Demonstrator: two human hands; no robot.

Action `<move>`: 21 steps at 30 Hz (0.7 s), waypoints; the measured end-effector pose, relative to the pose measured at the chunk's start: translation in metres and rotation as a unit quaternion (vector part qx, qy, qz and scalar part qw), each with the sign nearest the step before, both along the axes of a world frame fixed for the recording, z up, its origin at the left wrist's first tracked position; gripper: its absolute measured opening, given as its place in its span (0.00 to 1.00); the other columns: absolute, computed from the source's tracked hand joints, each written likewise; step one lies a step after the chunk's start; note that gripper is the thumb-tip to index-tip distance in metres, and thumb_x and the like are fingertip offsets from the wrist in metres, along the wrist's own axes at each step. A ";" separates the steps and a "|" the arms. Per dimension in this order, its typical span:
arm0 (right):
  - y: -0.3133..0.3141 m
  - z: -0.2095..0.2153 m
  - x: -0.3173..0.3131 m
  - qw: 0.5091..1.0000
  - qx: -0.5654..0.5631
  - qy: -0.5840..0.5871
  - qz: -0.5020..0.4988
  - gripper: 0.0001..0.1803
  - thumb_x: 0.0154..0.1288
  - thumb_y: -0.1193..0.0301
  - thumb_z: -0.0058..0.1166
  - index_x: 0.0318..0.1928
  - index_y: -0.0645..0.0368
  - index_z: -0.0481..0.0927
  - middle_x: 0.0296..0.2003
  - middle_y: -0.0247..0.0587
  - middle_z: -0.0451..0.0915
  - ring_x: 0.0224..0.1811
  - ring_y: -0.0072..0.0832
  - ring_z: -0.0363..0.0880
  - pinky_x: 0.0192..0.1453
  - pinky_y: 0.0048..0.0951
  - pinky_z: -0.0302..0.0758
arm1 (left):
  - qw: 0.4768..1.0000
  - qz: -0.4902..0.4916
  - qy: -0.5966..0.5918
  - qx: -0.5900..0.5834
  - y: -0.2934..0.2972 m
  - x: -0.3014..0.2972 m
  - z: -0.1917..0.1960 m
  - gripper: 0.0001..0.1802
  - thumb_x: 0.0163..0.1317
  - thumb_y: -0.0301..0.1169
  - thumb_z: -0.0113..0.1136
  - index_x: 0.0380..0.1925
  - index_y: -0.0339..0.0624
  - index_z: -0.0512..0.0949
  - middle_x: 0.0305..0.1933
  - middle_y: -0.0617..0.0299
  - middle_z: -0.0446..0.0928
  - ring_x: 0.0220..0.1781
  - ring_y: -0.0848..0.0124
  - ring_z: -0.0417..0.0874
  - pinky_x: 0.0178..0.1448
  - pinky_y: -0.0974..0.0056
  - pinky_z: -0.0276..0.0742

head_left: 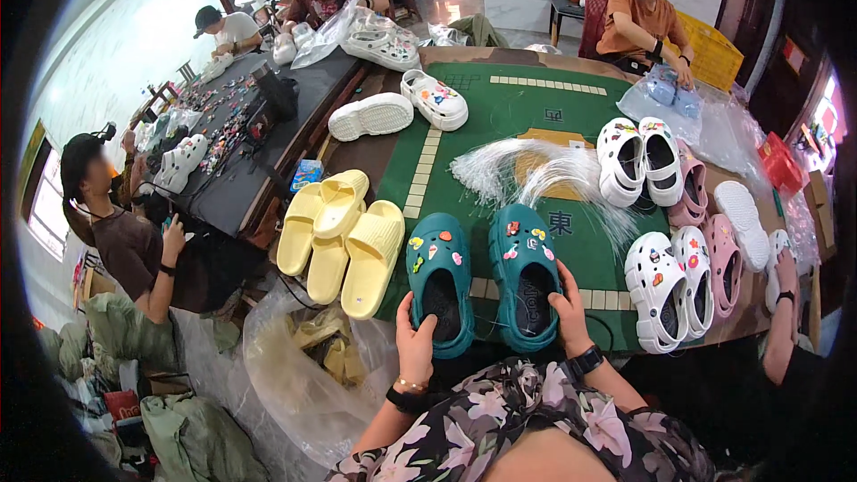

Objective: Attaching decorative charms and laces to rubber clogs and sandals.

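Left clog: we see a teal clog (439, 281) lying sole down at the near edge of the green table mat (500, 116), small coloured charms on its upper.
Left hand: our left hand (414, 344) grips the heel end of that clog, fingers clamped over the rim, thumb at the inner side.
Right clog: its teal partner (525, 275) lies just beside it, also with charms on the front.
Right hand: our right hand (569, 317) closes on the heel of this one, fingers wrapped round the outer side.
Threads: a bundle of clear plastic strands (527, 170) is fanned out on the mat just beyond the teal pair.
Yellow slippers: three pale yellow slippers (344, 236) are piled to the left, overlapping.
Bag below: a clear plastic bag (295, 375) stands open beside our knee; more yellow footwear shows inside it.
White clogs: a white pair (669, 286) rests to the right, a pink clog (723, 263) touching it.
Far bags: a clear bag (665, 94) before the person in orange holds something blue; we cannot tell what.
Crate: a yellow crate (714, 54) stands behind that person, contents hidden.
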State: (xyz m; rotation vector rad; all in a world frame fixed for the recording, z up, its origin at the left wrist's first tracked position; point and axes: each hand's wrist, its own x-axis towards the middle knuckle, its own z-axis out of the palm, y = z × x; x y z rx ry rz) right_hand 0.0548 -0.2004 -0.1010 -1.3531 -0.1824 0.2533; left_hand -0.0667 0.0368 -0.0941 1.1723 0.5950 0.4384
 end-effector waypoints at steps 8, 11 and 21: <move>0.006 -0.018 0.002 0.998 -0.043 -0.044 -0.007 0.35 0.57 0.75 0.48 0.67 0.64 0.60 0.62 0.44 0.65 0.64 0.33 0.64 0.69 0.32 0.57 | 0.999 0.000 0.035 0.031 -0.005 0.006 0.001 0.34 0.56 0.20 0.56 0.65 0.35 0.61 0.64 0.52 0.64 0.61 0.66 0.69 0.65 0.65 0.66; 0.020 -0.017 0.006 0.996 -0.052 -0.066 -0.006 0.34 0.57 0.74 0.49 0.66 0.64 0.61 0.61 0.45 0.65 0.65 0.34 0.62 0.71 0.33 0.55 | 0.998 0.030 0.004 0.048 -0.012 0.017 -0.014 0.34 0.56 0.21 0.55 0.65 0.34 0.61 0.65 0.52 0.63 0.63 0.64 0.67 0.68 0.64 0.61; 0.022 -0.019 0.009 0.991 -0.086 -0.100 -0.008 0.35 0.57 0.72 0.50 0.67 0.65 0.60 0.64 0.48 0.62 0.68 0.36 0.59 0.73 0.34 0.52 | 0.941 -0.035 0.044 0.333 -0.011 0.012 0.000 0.36 0.60 0.31 0.60 0.66 0.34 0.59 0.69 0.43 0.58 0.70 0.51 0.60 0.72 0.54 0.54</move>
